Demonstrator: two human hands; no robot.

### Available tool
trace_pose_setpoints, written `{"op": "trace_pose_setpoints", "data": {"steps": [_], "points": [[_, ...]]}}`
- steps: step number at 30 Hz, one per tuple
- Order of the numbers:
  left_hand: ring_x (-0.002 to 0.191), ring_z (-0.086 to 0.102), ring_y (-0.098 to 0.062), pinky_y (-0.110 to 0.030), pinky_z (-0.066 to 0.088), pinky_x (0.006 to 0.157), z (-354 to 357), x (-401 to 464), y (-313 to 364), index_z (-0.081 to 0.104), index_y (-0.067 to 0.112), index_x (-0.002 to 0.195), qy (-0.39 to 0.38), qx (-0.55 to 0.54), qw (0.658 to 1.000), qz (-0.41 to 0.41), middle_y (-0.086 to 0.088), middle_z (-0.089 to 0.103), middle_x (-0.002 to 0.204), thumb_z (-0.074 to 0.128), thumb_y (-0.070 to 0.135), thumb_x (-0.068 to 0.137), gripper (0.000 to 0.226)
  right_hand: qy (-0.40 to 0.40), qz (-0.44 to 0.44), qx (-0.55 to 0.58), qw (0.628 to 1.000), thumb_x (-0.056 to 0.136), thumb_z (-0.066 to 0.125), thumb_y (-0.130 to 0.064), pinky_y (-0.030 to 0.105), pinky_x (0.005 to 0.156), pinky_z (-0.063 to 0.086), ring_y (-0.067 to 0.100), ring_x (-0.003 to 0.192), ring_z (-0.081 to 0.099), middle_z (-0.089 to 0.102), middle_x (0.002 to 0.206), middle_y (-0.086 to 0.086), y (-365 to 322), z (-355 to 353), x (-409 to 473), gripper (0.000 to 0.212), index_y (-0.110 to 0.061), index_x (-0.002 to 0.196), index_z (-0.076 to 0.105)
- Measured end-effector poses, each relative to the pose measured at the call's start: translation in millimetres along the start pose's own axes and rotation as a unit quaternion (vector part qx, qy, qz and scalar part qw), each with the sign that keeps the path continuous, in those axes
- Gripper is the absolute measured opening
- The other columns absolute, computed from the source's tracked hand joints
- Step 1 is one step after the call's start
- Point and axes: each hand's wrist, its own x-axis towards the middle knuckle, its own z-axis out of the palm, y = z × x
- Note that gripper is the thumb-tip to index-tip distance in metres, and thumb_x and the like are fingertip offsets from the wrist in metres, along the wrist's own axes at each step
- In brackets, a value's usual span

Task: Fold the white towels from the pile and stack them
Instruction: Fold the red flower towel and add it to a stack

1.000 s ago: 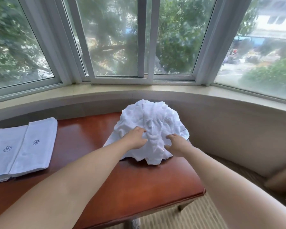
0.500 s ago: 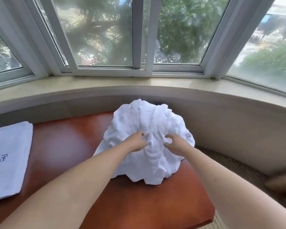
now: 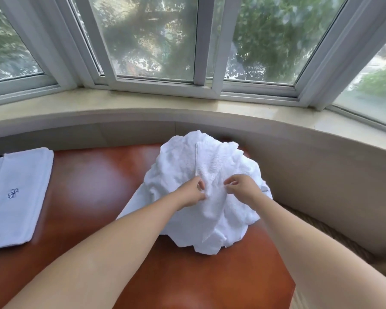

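On the right half of the red-brown worktop [image 3: 94, 188], heaped in a loose mound against the curved wall under the windows: the pile of white towels [image 3: 210, 175]. Pinching 1 fold of the top towel [image 3: 214, 175] from either side, left hand [image 3: 191, 194] and right hand [image 3: 241, 186], fingers curled into the cloth close together near the crest, likely to find an edge and lift that single piece free without dragging the rest. Kept well apart at the left edge, flat and squared: the folded towels [image 3: 16, 195] with a dark monogram facing up, leaving bare wood between as probable folding space. Judged stage: picking the next towel, no folding of it begun.
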Motion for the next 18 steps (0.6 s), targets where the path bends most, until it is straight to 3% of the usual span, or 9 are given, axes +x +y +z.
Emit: {"op": "trace_pose_setpoints", "data": {"steps": [3, 6, 8, 12, 15, 18], "points": [[0.084, 0.058, -0.016, -0.04, 0.056, 0.086, -11, -16, 9, 0.063, 0.024, 0.089, 0.049, -0.016, 0.999, 0.007, 0.007, 0.061, 0.089, 0.063, 0.016, 0.088, 0.008, 0.0, -0.028, -0.005, 1.0, 0.085, 0.063, -0.009, 0.028, 0.064, 0.052, 0.024, 0.085, 0.072, 0.075, 0.08, 0.001, -12, -10, -6, 0.017, -0.021, 0.087, 0.073], [0.078, 0.062, -0.013, -0.026, 0.059, 0.064, -34, -38, 29, 0.066, 0.024, 0.094, 0.136, -0.063, 0.989, 0.013, 0.005, 0.062, 0.092, 0.054, 0.014, 0.09, 0.017, 0.018, -0.055, 0.026, 0.998, 0.083, 0.066, -0.008, 0.027, 0.062, 0.053, 0.023, 0.077, 0.07, 0.076, 0.076, 0.004, -30, -28, -18, 0.014, -0.018, 0.081, 0.075], [0.077, 0.062, -0.013, -0.021, 0.053, 0.056, -50, -57, 45, 0.065, 0.025, 0.099, 0.188, -0.089, 0.978, 0.028, 0.006, 0.06, 0.092, 0.056, 0.015, 0.09, 0.016, 0.025, -0.077, 0.053, 0.995, 0.083, 0.068, -0.009, 0.036, 0.068, 0.055, 0.024, 0.074, 0.069, 0.075, 0.073, 0.004, -49, -39, -26, 0.012, -0.016, 0.079, 0.077], [0.085, 0.057, -0.015, -0.025, 0.046, 0.064, -74, -101, 72, 0.061, 0.019, 0.111, 0.258, -0.083, 0.958, 0.096, 0.007, 0.057, 0.097, 0.072, 0.012, 0.085, 0.028, 0.028, -0.152, 0.078, 0.985, 0.079, 0.068, -0.008, 0.032, 0.066, 0.051, 0.018, 0.068, 0.065, 0.072, 0.065, 0.002, -98, -49, -50, 0.015, -0.015, 0.069, 0.077], [0.09, 0.056, -0.013, -0.022, 0.045, 0.068, -97, -137, 79, 0.062, 0.019, 0.116, 0.299, -0.114, 0.939, 0.131, 0.005, 0.06, 0.103, 0.067, 0.003, 0.087, 0.033, 0.026, -0.212, 0.098, 0.972, 0.078, 0.067, -0.01, 0.029, 0.067, 0.049, 0.016, 0.067, 0.065, 0.072, 0.065, -0.001, -138, -49, -75, 0.014, -0.017, 0.07, 0.076], [0.089, 0.057, -0.013, -0.022, 0.048, 0.073, -125, -174, 77, 0.065, 0.022, 0.108, 0.339, -0.198, 0.906, 0.16, 0.001, 0.063, 0.104, 0.059, -0.005, 0.09, 0.033, 0.02, -0.276, 0.138, 0.951, 0.078, 0.068, -0.014, 0.035, 0.074, 0.055, 0.015, 0.072, 0.069, 0.075, 0.072, 0.0, -172, -43, -96, 0.01, -0.02, 0.077, 0.076]]}}
